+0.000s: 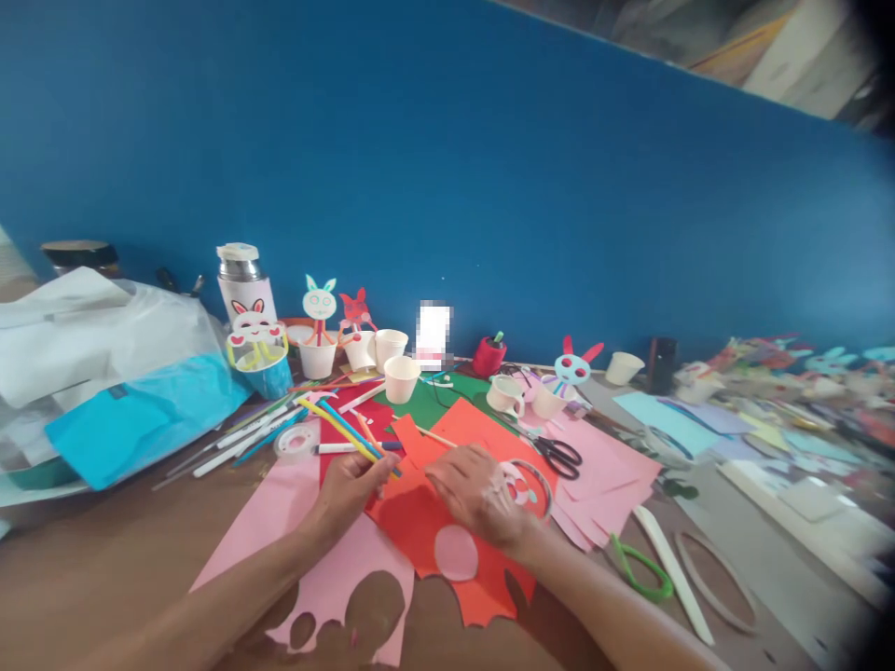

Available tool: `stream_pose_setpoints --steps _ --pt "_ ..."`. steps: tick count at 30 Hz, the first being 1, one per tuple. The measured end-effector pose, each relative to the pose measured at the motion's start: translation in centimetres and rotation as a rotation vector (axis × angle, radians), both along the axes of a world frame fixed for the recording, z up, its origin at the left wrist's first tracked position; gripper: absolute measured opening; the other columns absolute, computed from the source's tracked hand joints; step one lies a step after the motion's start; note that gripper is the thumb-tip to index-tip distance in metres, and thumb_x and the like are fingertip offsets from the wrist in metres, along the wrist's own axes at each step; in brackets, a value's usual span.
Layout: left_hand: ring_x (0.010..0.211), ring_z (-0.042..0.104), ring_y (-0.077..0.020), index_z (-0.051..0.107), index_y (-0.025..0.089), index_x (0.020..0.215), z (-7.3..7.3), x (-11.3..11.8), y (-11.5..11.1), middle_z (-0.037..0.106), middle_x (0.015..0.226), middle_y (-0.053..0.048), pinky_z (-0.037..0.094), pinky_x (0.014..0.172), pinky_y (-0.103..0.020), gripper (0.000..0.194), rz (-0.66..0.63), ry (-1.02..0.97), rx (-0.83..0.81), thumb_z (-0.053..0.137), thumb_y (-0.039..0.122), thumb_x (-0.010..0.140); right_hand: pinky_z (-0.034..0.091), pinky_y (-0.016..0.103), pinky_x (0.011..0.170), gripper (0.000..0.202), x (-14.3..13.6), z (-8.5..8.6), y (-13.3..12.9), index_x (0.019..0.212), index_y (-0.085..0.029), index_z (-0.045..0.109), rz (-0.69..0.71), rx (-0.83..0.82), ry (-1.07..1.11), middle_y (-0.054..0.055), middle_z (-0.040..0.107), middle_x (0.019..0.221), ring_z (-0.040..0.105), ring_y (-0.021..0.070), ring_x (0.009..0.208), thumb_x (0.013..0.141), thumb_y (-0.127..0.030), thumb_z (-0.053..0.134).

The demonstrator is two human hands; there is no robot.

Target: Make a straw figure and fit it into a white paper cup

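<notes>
My left hand is closed around a few thin yellow, blue and orange sticks, which point up and to the left. Over the orange paper lies my right hand, its fingers curled together; whatever is under them is hidden. A pink paper circle rests on the orange sheet just below that hand. Beside the right wrist, a roll of tape surrounds small pink and white pieces. Pink paper with round holes cut out spreads beneath my left forearm.
Black-handled scissors lie on pink sheets at the right. White paper cups and cups with rabbit-faced figures stand along the blue partition. Markers and a clear tape roll are at the left, near a plastic bag.
</notes>
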State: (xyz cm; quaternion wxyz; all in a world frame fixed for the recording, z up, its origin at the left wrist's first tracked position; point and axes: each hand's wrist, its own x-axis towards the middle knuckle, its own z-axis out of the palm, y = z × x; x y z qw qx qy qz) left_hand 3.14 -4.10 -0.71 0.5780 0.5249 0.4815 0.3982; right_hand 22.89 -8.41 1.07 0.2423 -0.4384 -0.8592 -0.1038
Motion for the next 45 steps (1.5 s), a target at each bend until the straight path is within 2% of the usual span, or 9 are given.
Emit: stream_pose_setpoints --steps 4,9,12,15,21,26,30,40,45 --pt "0.04 0.038 -0.0057 0.062 0.013 0.064 -0.1 0.1 0.0 0.047 0.044 0.004 0.028 0.041 -0.018 0.034 0.0 -0.031 -0.01 0.063 0.046 0.066 0.041 0.027 0.07 0.02 0.4 0.0 1.2 0.088 -0.019 0.061 0.054 -0.048 0.155 0.005 0.064 0.083 0.056 0.0155 0.078 0.089 -0.019 0.041" --pt "0.042 0.041 -0.0064 0.063 0.011 0.067 0.1 0.1 0.1 0.048 0.045 0.003 0.028 0.042 -0.019 0.036 0.003 -0.037 -0.001 0.063 0.047 0.066 0.042 0.027 0.073 0.02 4.8 1.7 2.2 0.086 -0.018 0.062 -0.203 -0.146 0.414 0.005 0.063 0.081 0.056 0.0151 0.078 0.087 -0.023 0.043" --pt "0.042 0.041 -0.0066 0.064 0.011 0.066 0.1 0.0 0.1 0.049 0.046 0.003 0.03 0.042 -0.019 0.034 0.014 -0.047 0.006 0.064 0.045 0.066 0.042 0.025 0.067 0.018 8.4 3.3 2.2 0.076 -0.019 0.065 -0.258 -0.453 0.301 0.002 0.064 0.08 0.057 0.0139 0.072 0.08 -0.023 0.048" --pt "0.042 0.041 -0.0068 0.063 0.012 0.064 -0.1 0.0 0.1 0.049 0.046 0.003 0.031 0.043 -0.019 0.032 0.021 -0.048 0.01 0.064 0.045 0.066 0.042 0.024 0.069 0.015 11.0 4.1 2.0 0.077 -0.019 0.065 -0.253 -0.669 0.223 0.002 0.064 0.084 0.057 0.0146 0.076 0.076 -0.022 0.05" --pt "0.042 0.04 -0.0072 0.063 0.013 0.066 0.1 0.1 0.1 0.047 0.046 0.004 0.03 0.043 -0.02 0.033 0.015 -0.046 -0.01 0.063 0.046 0.066 0.04 0.023 0.061 0.018 12.5 3.4 2.1 0.08 -0.02 0.064 -0.375 -0.807 0.133 0.002 0.065 0.085 0.057 0.0154 0.073 0.069 -0.016 0.05" --pt "0.041 0.041 -0.0074 0.063 0.013 0.065 0.2 0.1 0.1 0.049 0.046 0.003 0.03 0.042 -0.02 0.034 0.009 -0.046 -0.006 0.063 0.047 0.065 0.035 0.022 0.054 0.015 12.3 2.9 2.3 0.073 -0.02 0.063 -0.454 -0.796 0.05 0.0 0.065 0.079 0.056 0.0143 0.066 0.068 -0.016 0.051" --pt "0.042 0.043 -0.0077 0.063 0.013 0.065 0.3 0.1 0.0 0.049 0.045 0.004 0.03 0.042 -0.02 0.034 0.028 -0.035 0.005 0.063 0.047 0.064 0.034 0.022 0.054 0.012 12.7 3.0 2.4 0.069 -0.02 0.061 -0.43 -0.766 0.057 0.0 0.063 0.074 0.054 0.0137 0.064 0.07 -0.018 0.049" --pt "0.042 0.043 -0.0073 0.061 0.013 0.061 0.4 0.2 0.0 0.049 0.045 0.004 0.029 0.042 -0.019 0.032 0.019 -0.043 -0.002 0.064 0.046 0.064 0.033 0.023 0.054 0.019 14.4 3.5 2.6 0.083 -0.021 0.061 -0.541 -0.661 0.1 0.001 0.063 0.072 0.055 0.0149 0.064 0.076 -0.022 0.044" --pt "0.043 0.045 -0.008 0.063 0.013 0.064 0.3 0.1 0.1 0.05 0.045 0.003 0.029 0.042 -0.019 0.033 0.028 -0.025 0.006 0.064 0.045 0.064 0.037 0.024 0.06 0.023 14.6 3.6 2.9 0.085 -0.022 0.065 -0.525 -0.584 0.159 0.001 0.066 0.078 0.058 0.0157 0.068 0.077 -0.024 0.043"
